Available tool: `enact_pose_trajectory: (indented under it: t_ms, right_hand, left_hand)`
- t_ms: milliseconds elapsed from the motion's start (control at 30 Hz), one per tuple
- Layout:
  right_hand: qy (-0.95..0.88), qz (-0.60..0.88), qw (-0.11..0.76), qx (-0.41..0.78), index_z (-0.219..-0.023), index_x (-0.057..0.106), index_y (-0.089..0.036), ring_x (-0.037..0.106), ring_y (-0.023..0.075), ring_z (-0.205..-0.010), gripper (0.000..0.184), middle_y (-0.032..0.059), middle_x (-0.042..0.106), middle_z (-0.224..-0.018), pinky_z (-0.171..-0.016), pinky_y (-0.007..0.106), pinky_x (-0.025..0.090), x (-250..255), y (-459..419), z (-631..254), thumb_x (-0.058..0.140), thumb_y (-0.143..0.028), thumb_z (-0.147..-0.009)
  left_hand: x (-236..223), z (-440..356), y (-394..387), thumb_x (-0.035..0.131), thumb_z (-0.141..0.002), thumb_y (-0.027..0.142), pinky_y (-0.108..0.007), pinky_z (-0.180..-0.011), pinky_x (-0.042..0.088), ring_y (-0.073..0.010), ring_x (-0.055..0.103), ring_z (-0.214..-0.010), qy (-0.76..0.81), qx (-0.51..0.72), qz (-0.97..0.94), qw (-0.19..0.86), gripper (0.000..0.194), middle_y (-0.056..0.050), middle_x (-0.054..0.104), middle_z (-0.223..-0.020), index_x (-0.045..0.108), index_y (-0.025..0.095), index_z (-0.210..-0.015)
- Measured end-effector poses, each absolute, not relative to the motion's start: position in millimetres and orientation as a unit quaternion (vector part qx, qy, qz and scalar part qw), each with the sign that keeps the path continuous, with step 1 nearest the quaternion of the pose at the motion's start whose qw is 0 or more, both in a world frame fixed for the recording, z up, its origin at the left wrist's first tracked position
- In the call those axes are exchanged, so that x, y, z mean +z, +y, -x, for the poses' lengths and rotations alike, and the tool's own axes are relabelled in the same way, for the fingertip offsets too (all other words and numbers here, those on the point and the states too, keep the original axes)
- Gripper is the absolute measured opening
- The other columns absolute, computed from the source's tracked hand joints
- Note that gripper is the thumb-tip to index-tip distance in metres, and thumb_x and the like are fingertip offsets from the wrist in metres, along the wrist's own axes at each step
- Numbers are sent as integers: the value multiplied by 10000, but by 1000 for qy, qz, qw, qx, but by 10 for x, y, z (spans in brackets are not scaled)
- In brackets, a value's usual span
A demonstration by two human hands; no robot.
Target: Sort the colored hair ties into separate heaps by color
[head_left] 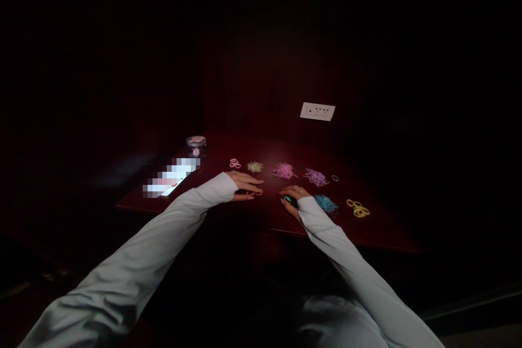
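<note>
My left hand (246, 185) lies low over the table with its fingers stretched out. Orange-red hair ties (255, 192) show at its fingertips, partly covered by them. My right hand (294, 196) is cupped around a pile of green rubber bands (290, 200), thumb and fingers apart; part of the pile is hidden under the palm. Just right of that hand is a pile of blue rubber bands (326, 203). Beyond the hands are piles of pale yellow rubber bands (255, 167), pink rubber bands (284, 171) and purple rubber bands (316, 176).
Pink hair ties (235, 163) lie at the back, yellow hair ties (359, 209) at the right, and a single small ring (335, 178) nearby. A lit phone (173, 178) and a clear lidded jar (196, 145) occupy the left of the dark red table (228, 217). A socket (318, 111) is on the wall.
</note>
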State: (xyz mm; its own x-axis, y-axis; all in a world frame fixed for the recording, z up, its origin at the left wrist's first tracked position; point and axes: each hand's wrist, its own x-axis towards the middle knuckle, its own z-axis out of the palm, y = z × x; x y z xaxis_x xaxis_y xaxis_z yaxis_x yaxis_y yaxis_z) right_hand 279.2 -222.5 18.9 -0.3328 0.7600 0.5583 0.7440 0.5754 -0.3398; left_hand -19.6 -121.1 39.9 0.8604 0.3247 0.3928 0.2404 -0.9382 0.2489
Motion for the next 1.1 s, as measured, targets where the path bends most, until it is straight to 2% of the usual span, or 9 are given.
enact_pose_trajectory:
  t_ms: [233, 500, 767, 867, 1100]
  right_hand:
    - [-812, 459, 360, 15, -1158, 772, -262, 711, 231, -1071, 225, 87, 763, -1136, -983, 393, 568, 150, -2205, -2816, 619, -258, -993]
    - [-814, 456, 360, 14, -1161, 765, -248, 702, 237, -1076, 223, 96, 756, -1134, -982, 394, 563, 133, -2194, -2827, 617, -249, -993]
    - [-811, 458, 364, 15, -1165, 768, -268, 701, 237, -1084, 228, 90, 755, -1138, -993, 407, 562, 109, -2183, -2832, 623, -265, -989]
    - [-815, 452, 363, 23, -1159, 774, -261, 703, 242, -1083, 229, 95, 756, -1129, -994, 414, 564, 60, -2124, -2873, 634, -276, -978]
    - [-817, 452, 356, 34, -1140, 786, -270, 699, 242, -1084, 219, 92, 754, -1119, -994, 413, 562, -16, -2043, -2926, 651, -297, -968]
  left_hand:
    - [331, 182, -1149, 611, -1054, 390, -338, -1112, 535, -212, 712, -1259, 123, 225, -960, 110, 293, -27, 743, -1406, 789, 316, -1276]
    - [451, 57, -1276, 587, -1051, 390, -308, -1001, 526, -208, 710, -1148, 122, 219, -962, 105, 247, -51, 761, -1360, 792, 260, -1098]
    - [554, 6, -1324, 630, -1024, 402, -341, -1013, 459, -231, 658, -1190, 163, 224, -960, 46, 205, -39, 753, -1368, 748, 241, -981]
    - [558, 21, -1327, 641, -1025, 391, -335, -992, 454, -223, 660, -1159, 151, 224, -962, 45, 210, -28, 760, -1348, 740, 238, -921]
    - [541, 1, -1334, 602, -1062, 374, -330, -977, 459, -215, 654, -1132, 141, 234, -960, 57, 239, -33, 769, -1326, 732, 233, -918]
